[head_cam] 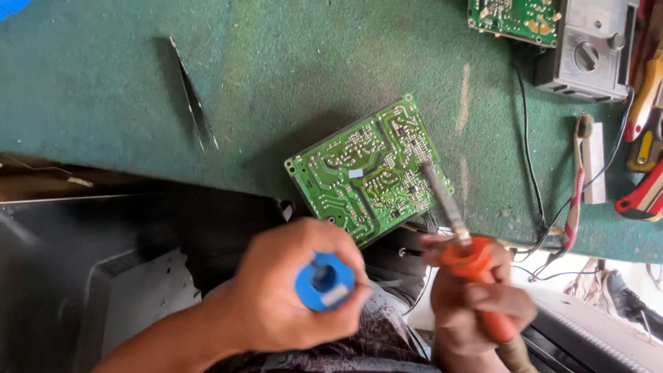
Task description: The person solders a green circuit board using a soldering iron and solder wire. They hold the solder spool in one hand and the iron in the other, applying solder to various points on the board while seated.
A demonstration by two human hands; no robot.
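Note:
A green circuit board point(366, 169) lies solder side up, tilted, at the near edge of the green bench mat point(290, 76). My right hand point(476, 304) grips the orange handle of a soldering iron point(456, 228); its metal tip rests on the board's right part. My left hand point(290, 297) holds a blue spool of solder wire point(324, 281) just below the board's near corner.
Metal tweezers point(193, 103) lie on the mat at the left. A second green board point(514, 17) and a grey meter point(587, 48) sit at the top right. A toothbrush point(577, 179), black wires point(528, 152) and red-handled tools point(642, 110) crowd the right edge. A dark casing point(103, 276) lies below the bench.

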